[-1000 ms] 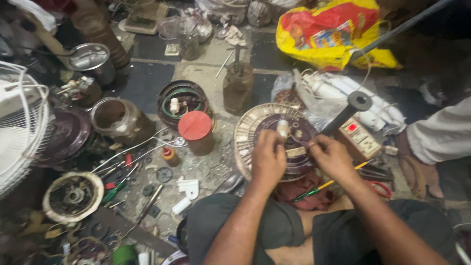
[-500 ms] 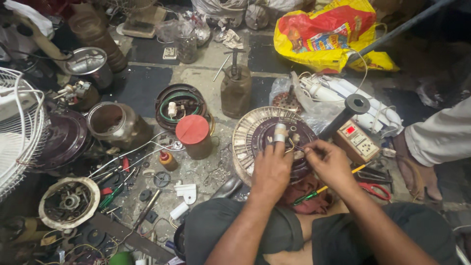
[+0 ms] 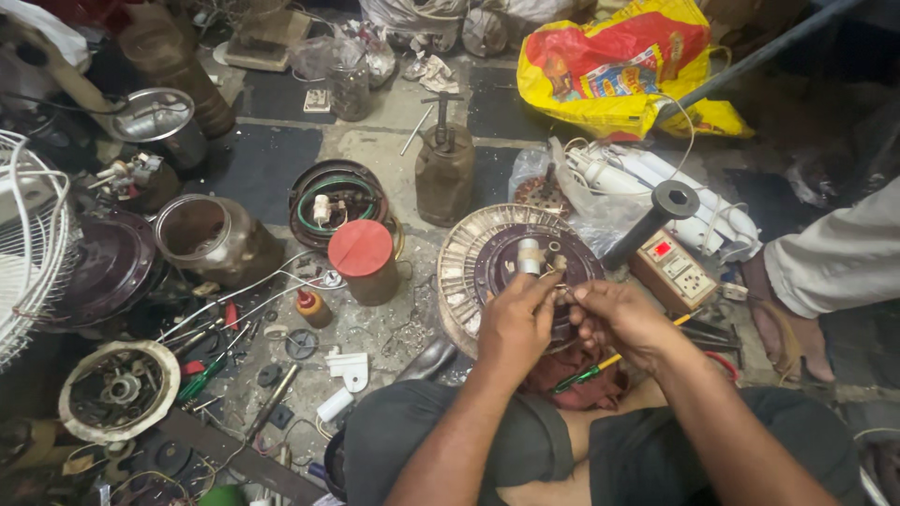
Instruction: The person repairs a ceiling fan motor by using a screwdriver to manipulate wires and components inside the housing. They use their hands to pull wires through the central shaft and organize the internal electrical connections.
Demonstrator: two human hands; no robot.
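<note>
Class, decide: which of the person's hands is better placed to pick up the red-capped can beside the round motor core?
Probably left. The left hand is nearer the red-capped can; the right hand lies across the motor core.

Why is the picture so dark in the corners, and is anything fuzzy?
In the head view, light falls mostly mid-floor, so the round motor part, both hands and the yellow bag look bright and sharp; the corners sink into shadow, and the white fan guard at the left edge looks bent and a bit soft.

Dim, flat overhead light, soft shadows, dark corners, slight wide-angle bending at edges.
</note>
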